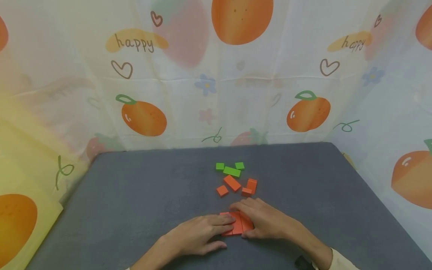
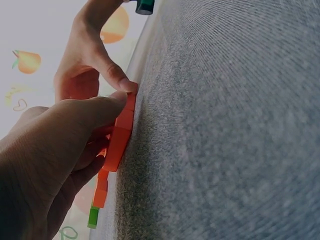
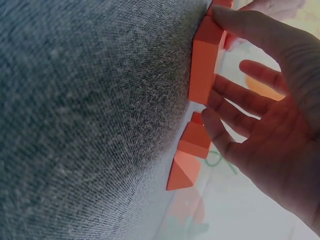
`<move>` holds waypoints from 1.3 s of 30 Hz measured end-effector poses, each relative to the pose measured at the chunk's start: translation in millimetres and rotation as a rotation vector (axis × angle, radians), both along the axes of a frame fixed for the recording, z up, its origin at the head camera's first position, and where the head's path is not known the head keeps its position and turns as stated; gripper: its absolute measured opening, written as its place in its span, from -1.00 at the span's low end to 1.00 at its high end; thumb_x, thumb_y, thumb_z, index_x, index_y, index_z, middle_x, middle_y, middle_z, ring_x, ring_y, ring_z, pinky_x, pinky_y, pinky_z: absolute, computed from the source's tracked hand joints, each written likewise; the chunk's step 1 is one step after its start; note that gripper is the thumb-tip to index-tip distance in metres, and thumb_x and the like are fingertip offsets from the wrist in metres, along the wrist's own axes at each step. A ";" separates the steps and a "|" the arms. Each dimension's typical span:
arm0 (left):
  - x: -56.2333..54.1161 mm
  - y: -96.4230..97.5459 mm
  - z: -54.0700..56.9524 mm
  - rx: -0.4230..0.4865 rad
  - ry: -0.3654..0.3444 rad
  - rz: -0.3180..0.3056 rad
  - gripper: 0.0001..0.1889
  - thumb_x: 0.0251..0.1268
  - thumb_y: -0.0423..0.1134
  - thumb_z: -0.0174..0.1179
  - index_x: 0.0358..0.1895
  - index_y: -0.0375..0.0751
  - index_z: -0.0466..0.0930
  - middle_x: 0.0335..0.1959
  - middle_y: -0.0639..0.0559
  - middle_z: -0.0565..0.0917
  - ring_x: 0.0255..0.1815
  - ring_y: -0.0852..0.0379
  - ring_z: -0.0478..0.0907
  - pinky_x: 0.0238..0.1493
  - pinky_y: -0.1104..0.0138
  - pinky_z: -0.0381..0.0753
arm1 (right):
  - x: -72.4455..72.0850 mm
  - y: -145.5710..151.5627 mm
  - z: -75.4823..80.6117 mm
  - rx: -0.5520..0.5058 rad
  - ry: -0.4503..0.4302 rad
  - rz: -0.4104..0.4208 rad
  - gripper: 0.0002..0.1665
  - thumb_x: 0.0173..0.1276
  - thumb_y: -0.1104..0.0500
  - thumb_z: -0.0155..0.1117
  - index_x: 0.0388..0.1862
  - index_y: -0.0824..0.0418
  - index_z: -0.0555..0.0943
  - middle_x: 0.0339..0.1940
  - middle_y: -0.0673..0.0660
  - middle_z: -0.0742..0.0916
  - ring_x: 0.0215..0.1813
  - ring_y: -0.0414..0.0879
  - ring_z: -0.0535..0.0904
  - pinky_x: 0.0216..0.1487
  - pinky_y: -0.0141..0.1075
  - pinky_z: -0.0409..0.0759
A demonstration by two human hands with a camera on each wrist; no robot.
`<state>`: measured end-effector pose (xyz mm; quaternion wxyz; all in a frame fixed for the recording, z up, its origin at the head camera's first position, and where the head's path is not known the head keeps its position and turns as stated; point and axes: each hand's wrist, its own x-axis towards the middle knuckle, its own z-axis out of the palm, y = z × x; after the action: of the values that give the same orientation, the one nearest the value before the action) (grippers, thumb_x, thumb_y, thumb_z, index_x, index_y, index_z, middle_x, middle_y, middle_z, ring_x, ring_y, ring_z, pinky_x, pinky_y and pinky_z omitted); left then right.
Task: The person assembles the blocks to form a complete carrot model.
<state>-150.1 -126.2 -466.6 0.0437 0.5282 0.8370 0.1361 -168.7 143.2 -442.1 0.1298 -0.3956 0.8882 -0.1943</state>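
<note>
Several orange-red blocks (image 1: 237, 225) lie side by side as a flat group near the front of the table. My left hand (image 1: 199, 232) comes from the left, its fingers extended over the top of the group and its thumb apart in front. From the right, my right hand (image 1: 270, 221) spans the rightmost block (image 1: 247, 224), thumb at its near end and fingers at the far end. The right wrist view shows the thumb on that block's near end (image 3: 205, 62) and the fingertips along its side. In the left wrist view the two thumbs are close together at the blocks.
Behind my hands lie loose orange blocks, among them a long one (image 1: 232, 183) and a small one (image 1: 222, 191). Farther back sit green blocks (image 1: 231, 171). A grey cloth covers the table (image 1: 152, 187); a fruit-printed curtain (image 1: 182, 101) hangs around its back and sides.
</note>
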 end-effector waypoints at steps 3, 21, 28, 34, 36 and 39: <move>-0.2 0.2 0.8 -0.002 0.010 -0.001 -0.47 0.64 0.09 0.07 0.50 -0.05 0.49 0.53 0.10 0.51 0.53 0.16 0.49 0.44 0.23 0.60 | 0.3 0.6 0.3 -0.004 0.001 -0.001 -0.18 0.28 -0.01 0.60 0.46 -0.02 0.45 0.31 -0.11 0.66 0.33 -0.16 0.55 0.36 0.13 0.56; -1.8 -0.3 0.7 0.023 0.005 0.001 -0.47 0.63 0.06 0.10 0.51 -0.08 0.48 0.48 0.12 0.57 0.52 0.19 0.50 0.40 0.24 0.63 | 1.0 1.1 1.3 -0.013 -0.015 -0.014 -0.15 0.28 0.02 0.60 0.49 -0.01 0.43 0.35 -0.09 0.65 0.37 -0.13 0.55 0.38 0.17 0.54; -2.1 -2.2 2.7 0.024 -0.016 -0.008 -0.48 0.65 0.05 0.06 0.51 -0.07 0.48 0.51 0.11 0.54 0.57 0.17 0.44 0.44 0.22 0.59 | 1.6 0.9 1.8 -0.013 -0.008 -0.016 -0.14 0.27 -0.02 0.61 0.49 -0.02 0.42 0.33 -0.09 0.65 0.35 -0.15 0.55 0.37 0.16 0.55; -3.7 -2.9 2.2 0.036 -0.015 -0.019 -0.53 0.66 0.03 0.06 0.45 -0.05 0.55 0.48 0.12 0.56 0.56 0.19 0.45 0.42 0.24 0.61 | 1.8 0.0 2.7 -0.017 -0.020 -0.014 -0.16 0.30 0.01 0.59 0.49 0.00 0.42 0.33 -0.08 0.65 0.35 -0.14 0.55 0.37 0.15 0.56; -4.2 -2.9 1.7 0.034 -0.008 -0.023 -0.54 0.66 0.03 0.06 0.44 -0.05 0.56 0.48 0.12 0.57 0.55 0.18 0.46 0.42 0.24 0.61 | 1.5 -0.1 2.8 -0.016 -0.018 -0.013 -0.16 0.29 0.02 0.59 0.49 0.00 0.42 0.33 -0.08 0.65 0.35 -0.13 0.55 0.36 0.15 0.56; -4.7 -3.2 1.1 0.026 0.013 -0.033 -0.53 0.66 0.03 0.07 0.44 -0.05 0.56 0.48 0.12 0.57 0.55 0.17 0.47 0.43 0.24 0.60 | 0.9 0.0 2.6 -0.016 -0.016 -0.008 -0.17 0.29 0.02 0.59 0.49 0.00 0.43 0.33 -0.08 0.65 0.36 -0.13 0.55 0.36 0.14 0.56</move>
<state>-154.8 -129.4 -465.5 0.0336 0.5433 0.8267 0.1427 -167.8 143.2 -439.5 0.1331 -0.3913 0.8872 -0.2051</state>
